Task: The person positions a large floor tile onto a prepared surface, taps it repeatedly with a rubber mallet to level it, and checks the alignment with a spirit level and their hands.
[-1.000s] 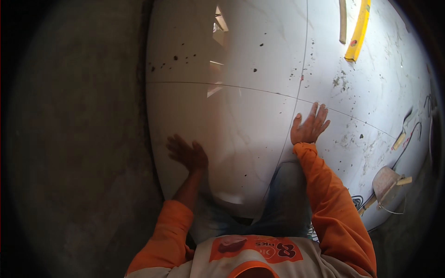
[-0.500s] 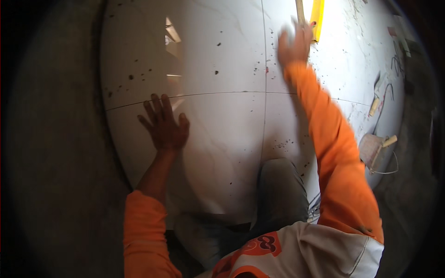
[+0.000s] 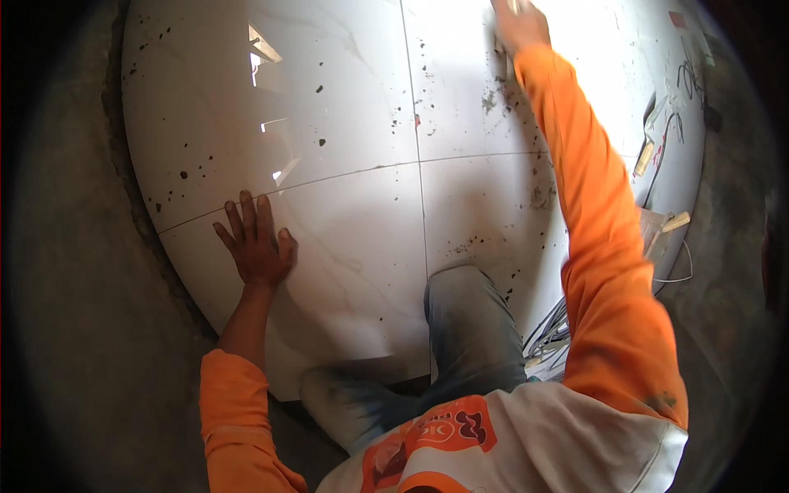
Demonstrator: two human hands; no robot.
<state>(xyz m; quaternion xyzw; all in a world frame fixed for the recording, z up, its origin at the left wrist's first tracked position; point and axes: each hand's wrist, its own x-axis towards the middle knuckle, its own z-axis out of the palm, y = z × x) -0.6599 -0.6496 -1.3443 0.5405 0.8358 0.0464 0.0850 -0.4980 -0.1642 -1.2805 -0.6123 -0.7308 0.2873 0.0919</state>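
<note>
My left hand (image 3: 255,246) lies spread on a glossy white marble-veined tile (image 3: 329,287), fingertips at a joint line. My right hand (image 3: 522,25), at the far top edge of the picture, is closed round a narrow wooden stick (image 3: 500,62); part of its fingers is washed out by glare. Dark flecks dot the tiles around both hands. My jeans-covered knee (image 3: 464,312) rests low in the middle, between my arms.
A trowel with a wooden handle (image 3: 643,158) and thin wires (image 3: 686,78) lie on the right. A bucket with a wire handle (image 3: 656,220) is partly behind my right arm, near coiled cable (image 3: 546,337). Rough concrete floor (image 3: 74,271) borders the tiles.
My right hand has reached forward to the stick and taken hold of it. My left hand has moved forward and spread on the tile. The view has shifted, sliding the scene leftward.
</note>
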